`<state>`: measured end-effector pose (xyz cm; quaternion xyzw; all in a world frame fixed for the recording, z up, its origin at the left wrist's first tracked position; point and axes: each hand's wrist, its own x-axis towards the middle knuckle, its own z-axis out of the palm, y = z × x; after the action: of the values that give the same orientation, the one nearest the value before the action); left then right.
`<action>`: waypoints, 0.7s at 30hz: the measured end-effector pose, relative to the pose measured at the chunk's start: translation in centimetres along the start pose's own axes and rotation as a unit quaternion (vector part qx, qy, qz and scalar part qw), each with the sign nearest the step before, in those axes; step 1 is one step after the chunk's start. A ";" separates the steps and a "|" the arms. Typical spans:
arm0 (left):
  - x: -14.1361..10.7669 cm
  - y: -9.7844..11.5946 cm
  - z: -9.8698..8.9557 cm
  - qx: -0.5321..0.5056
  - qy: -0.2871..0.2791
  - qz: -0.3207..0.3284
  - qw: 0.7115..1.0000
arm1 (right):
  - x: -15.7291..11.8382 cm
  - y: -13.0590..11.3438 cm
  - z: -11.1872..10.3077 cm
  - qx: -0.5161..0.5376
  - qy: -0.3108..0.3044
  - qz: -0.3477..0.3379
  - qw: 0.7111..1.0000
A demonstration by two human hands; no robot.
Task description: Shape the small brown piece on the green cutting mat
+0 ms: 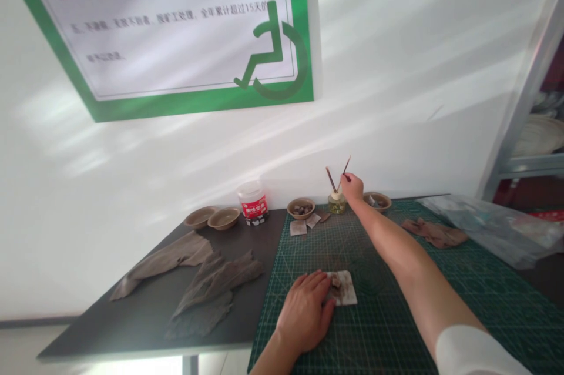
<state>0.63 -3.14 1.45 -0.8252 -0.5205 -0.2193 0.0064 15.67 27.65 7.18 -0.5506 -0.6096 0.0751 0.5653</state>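
My left hand [306,310] lies flat, fingers stretched out, over the left edge of a small white square [349,291]. Brown stains and a small brown lump [336,282] are on that square, right beside my fingertips. My right hand [353,188] reaches to the back of the table, its fingers closed round a thin dark brush [348,164] just above a small glass jar [337,204]. Another slender brush [330,178] stands tilted in the jar's neck. The lower end of the held brush is hard to make out.
A green cutting mat [304,254] covers the right side. Near the jar are bowls [301,214] [379,201] and pale squares [298,228]. Further left are a red-labelled tub [254,204], two bowls [223,225] and brown cloths [215,281]. Clear plastic [489,228] lies right.
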 end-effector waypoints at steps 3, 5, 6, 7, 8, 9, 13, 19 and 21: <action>0.1 0.2 -0.3 0.010 0.009 0.014 1.000 | -0.1 -0.1 -0.6 0.020 0.022 -0.001 1.000; 0.1 0.4 -0.7 0.019 0.009 0.024 0.999 | -0.2 -0.2 -0.9 0.039 0.035 -0.004 0.999; 0.2 0.6 -1.0 0.025 0.009 0.027 0.999 | -0.3 -0.2 -1.0 0.050 0.041 -0.006 0.998; 0.2 0.8 -1.3 0.031 0.007 0.030 0.999 | -0.3 -0.2 -1.2 0.060 0.045 -0.008 0.997; 0.2 1.0 -1.6 0.039 0.006 0.032 0.999 | -0.4 -0.2 -1.3 0.068 0.049 -0.009 0.996; 0.3 1.2 -1.9 0.046 0.003 0.036 0.998 | -0.5 -0.2 -1.3 0.074 0.052 -0.010 0.996; 0.9 1.2 -3.1 0.070 -0.021 0.023 0.997 | -1.0 0.0 -1.7 0.083 0.059 -0.004 0.995; 2.9 0.3 -3.2 0.059 -0.080 -0.047 0.994 | -2.2 0.3 -2.3 0.103 0.062 0.021 0.992; 3.3 0.4 -2.9 0.055 -0.080 -0.049 0.994 | -2.7 0.4 -2.5 0.116 0.064 0.020 0.991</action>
<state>1.12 -1.21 5.41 -0.8121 -0.5703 -0.1231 -0.0005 17.17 24.41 6.17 -0.4967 -0.5484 0.1211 0.6617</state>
